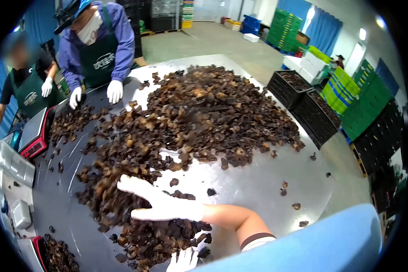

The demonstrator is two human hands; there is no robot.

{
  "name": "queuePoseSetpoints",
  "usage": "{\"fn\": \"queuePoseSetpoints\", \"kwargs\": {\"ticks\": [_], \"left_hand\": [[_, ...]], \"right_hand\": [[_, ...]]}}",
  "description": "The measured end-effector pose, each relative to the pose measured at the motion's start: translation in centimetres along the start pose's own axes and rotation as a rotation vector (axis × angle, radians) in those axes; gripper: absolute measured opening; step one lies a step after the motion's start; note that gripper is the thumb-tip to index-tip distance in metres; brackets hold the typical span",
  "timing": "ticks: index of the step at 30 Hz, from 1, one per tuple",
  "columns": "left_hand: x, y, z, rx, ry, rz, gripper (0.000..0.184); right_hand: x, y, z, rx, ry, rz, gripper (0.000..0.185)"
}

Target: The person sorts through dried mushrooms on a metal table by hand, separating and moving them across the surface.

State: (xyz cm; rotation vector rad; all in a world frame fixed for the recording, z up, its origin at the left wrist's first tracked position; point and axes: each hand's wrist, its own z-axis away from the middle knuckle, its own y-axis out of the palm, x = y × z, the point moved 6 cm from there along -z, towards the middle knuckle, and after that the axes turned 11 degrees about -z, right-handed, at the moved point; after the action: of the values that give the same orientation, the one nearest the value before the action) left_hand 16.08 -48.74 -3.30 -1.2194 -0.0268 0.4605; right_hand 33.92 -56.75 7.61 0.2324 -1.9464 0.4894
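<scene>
My right hand (161, 201), in a white glove, reaches in from the right over the near part of a heap of dark brown, curled pieces that look like wood ear fungus (213, 109). Its fingers are stretched out and the thumb stands apart, with nothing gripped. At the bottom edge, my left hand (183, 261), also white-gloved, shows only in part. Its fingers lie spread beside the near fungus pieces, and the rest is cut off by the frame. The metal table (258, 181) carries the heap, with several loose pieces scattered at the right.
Across the table, a person in a green apron (97, 56) has both gloved hands near fungus pieces; another person (29, 86) stands left. Red-edged scales (34, 131) and a clear plastic box (14, 161) line the left side. Black crates (288, 88) stand right. Something blue (313, 240) covers the lower right.
</scene>
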Motion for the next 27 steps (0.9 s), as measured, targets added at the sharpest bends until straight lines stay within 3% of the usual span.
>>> {"fn": "queuePoseSetpoints", "kwargs": {"ticks": [2, 4, 5, 6, 7, 8, 10, 12, 13, 15, 16, 17, 18, 21, 23, 25, 27], "left_hand": [[0.1, 0.1, -0.1, 0.01, -0.01, -0.008, 0.069], [0.5, -0.1, 0.0, 0.021, -0.028, -0.018, 0.068], [0.7, -0.1, 0.1, 0.025, -0.034, -0.023, 0.068], [0.8, -0.2, 0.2, 0.028, -0.036, -0.019, 0.068], [0.9, -0.2, 0.1, 0.032, -0.04, -0.016, 0.067], [1.1, -0.2, 0.2, 0.041, -0.045, -0.014, 0.067], [1.2, -0.2, 0.2, 0.054, -0.049, -0.002, 0.066], [1.3, -0.2, 0.1, 0.066, -0.053, 0.006, 0.065], [1.5, -0.2, 0.1, 0.071, -0.054, 0.012, 0.065], [1.6, -0.2, 0.2, 0.086, -0.061, 0.021, 0.064], [1.6, -0.2, 0.1, 0.09, -0.06, 0.021, 0.063], [1.6, -0.2, 0.3, 0.096, -0.06, 0.029, 0.063], [1.6, -0.1, 0.3, 0.103, -0.062, 0.036, 0.063], [1.4, -0.1, 0.9, 0.106, -0.064, 0.062, 0.061], [1.1, -0.1, 1.5, 0.092, -0.063, 0.088, 0.061], [0.8, -0.1, 2.2, 0.07, -0.059, 0.113, 0.06], [0.1, 0.1, 2.8, 0.045, -0.037, 0.148, 0.059]], "right_hand": [[0.6, -2.5, 2.5, -0.011, 0.015, -0.015, 0.064], [-1.1, -11.2, 6.7, -0.405, 0.152, 0.087, 0.046], [-1.2, -16.9, 9.7, -0.652, 0.011, 0.305, 0.03], [-2.1, -22.1, 14.0, -0.961, 0.129, 0.338, 0.022], [-2.0, -27.0, 18.4, -1.113, 0.2, 0.671, 0.018], [-3.6, -32.2, 24.1, -1.305, 0.151, 0.675, 0.019], [-4.2, -39.7, 33.9, -1.509, 0.22, 1.037, 0.024], [-6.3, -45.1, 42.3, -1.714, 0.474, 0.895, 0.038], [-9.6, -47.7, 45.9, -1.844, 0.482, 0.517, 0.048], [-10.7, -48.1, 42.8, -1.708, 0.436, 0.69, 0.054], [-11.4, -47.8, 39.4, -1.524, 0.524, 0.78, 0.056], [-12.1, -46.5, 35.7, -1.448, 0.429, 0.748, 0.052], [-12.3, -45.0, 31.5, -1.354, 0.285, 0.611, 0.05], [-15.1, -42.6, 23.9, -1.183, 0.164, 0.359, 0.049], [-17.3, -39.7, 19.6, -1.067, 0.148, 0.009, 0.052], [-19.6, -36.4, 15.3, -0.955, 0.075, -0.02, 0.051], [-19.2, -30.4, 10.9, -0.863, 0.027, -0.449, 0.054]]}}
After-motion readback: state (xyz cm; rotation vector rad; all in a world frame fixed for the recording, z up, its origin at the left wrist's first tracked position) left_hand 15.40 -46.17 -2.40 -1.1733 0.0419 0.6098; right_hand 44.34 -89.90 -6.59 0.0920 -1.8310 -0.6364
